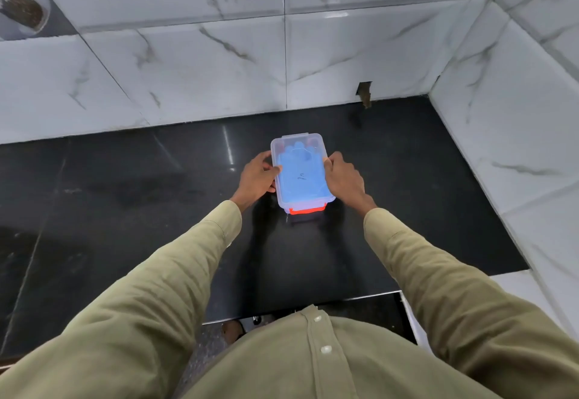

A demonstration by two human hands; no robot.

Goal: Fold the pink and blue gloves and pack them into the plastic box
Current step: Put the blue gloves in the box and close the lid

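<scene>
The plastic box (pixel 301 176) sits on the black counter (pixel 125 210) with its clear lid on and an orange clip (pixel 306 210) at the near end. The blue glove (pixel 297 173) shows through the lid. The left hand (pixel 258 176) and right hand (pixel 343 177) grip the box's long sides, fingers curled around the edges.

Before you, a glossy black stone countertop (pixel 125 210), white marble-veined wall tiles (pixel 188 69) meeting in a corner, a chipped hole (pixel 364 93) at their base
</scene>
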